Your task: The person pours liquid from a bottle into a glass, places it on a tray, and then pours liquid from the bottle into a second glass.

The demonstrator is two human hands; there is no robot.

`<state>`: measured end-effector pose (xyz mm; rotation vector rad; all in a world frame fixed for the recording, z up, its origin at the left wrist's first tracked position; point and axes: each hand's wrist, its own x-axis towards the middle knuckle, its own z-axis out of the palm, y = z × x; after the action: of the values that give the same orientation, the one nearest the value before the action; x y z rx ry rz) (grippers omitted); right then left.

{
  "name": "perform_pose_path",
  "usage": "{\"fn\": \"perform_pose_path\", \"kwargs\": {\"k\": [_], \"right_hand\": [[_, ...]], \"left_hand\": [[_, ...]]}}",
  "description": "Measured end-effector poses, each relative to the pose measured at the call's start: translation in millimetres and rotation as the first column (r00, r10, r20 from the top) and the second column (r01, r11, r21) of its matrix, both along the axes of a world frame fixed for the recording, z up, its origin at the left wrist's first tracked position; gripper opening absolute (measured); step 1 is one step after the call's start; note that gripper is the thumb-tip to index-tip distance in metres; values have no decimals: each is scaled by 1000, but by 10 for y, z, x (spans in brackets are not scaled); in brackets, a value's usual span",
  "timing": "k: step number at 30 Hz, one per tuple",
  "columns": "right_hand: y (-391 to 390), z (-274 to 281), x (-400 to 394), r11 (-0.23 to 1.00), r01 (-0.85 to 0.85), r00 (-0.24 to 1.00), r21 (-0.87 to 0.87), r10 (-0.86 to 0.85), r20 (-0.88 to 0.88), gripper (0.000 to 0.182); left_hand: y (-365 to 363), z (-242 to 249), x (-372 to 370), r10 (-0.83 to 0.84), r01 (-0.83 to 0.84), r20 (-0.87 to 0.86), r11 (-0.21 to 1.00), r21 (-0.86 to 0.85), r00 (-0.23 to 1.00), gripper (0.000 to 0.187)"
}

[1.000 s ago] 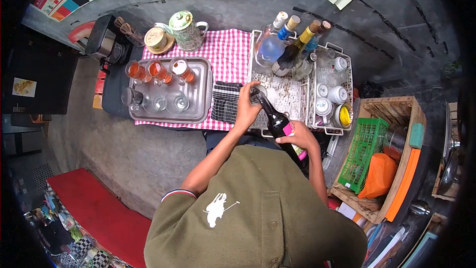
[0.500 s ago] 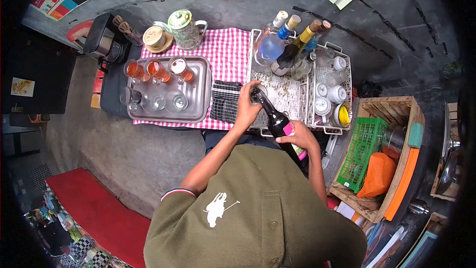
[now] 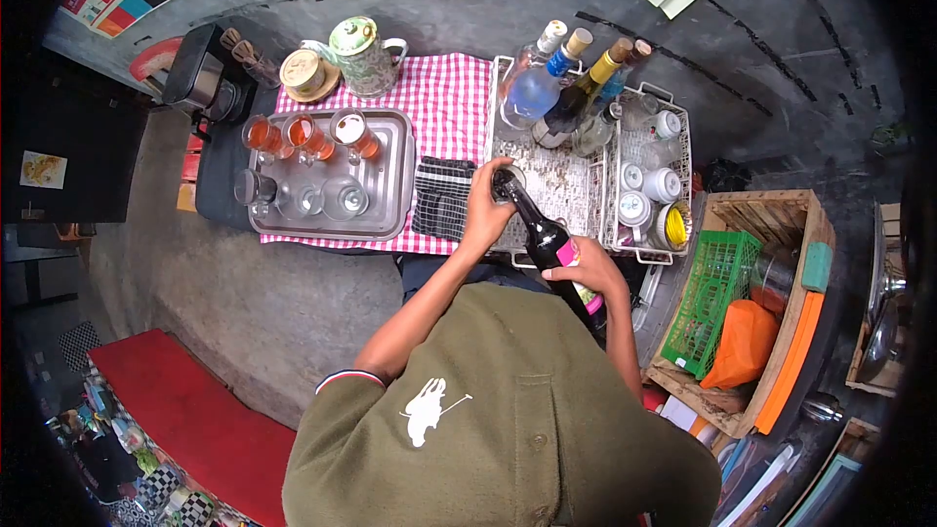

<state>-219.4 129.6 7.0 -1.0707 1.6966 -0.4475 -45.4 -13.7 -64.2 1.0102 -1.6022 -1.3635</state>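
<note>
My left hand (image 3: 485, 207) is wrapped around a clear glass (image 3: 517, 174), mostly hidden behind the fingers. A dark bottle (image 3: 547, 242) with a pink label lies tilted, its neck reaching up and left to the glass so that its mouth is at the rim. My right hand (image 3: 593, 271) grips this bottle around its labelled body, close to my shirt. Just left of my left hand is a folded black checked cloth (image 3: 442, 197). Beneath the glass and bottle neck, the white wire rack (image 3: 576, 205) shows.
A metal tray (image 3: 395, 176) at left carries three glasses of reddish drink (image 3: 310, 139) and several other glasses. A teapot (image 3: 369, 63) stands behind it. Several corked bottles (image 3: 566, 107) are in the rack, cups (image 3: 636, 209) to its right. A wooden crate (image 3: 756, 203) holds a green basket (image 3: 711, 303).
</note>
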Motion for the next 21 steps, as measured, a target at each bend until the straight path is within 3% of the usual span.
{"fn": "perform_pose_path", "kwargs": {"k": [8,21], "right_hand": [[1,36,-4,998,2,1000,-63,-3,-22,66],[-31,131,-23,962,107,994,-251,-101,40,79]], "left_hand": [[-28,46,8,-39,39,-4,999,32,999,70],[-118,516,7,-120,124,-63,991,50,991,74]]}}
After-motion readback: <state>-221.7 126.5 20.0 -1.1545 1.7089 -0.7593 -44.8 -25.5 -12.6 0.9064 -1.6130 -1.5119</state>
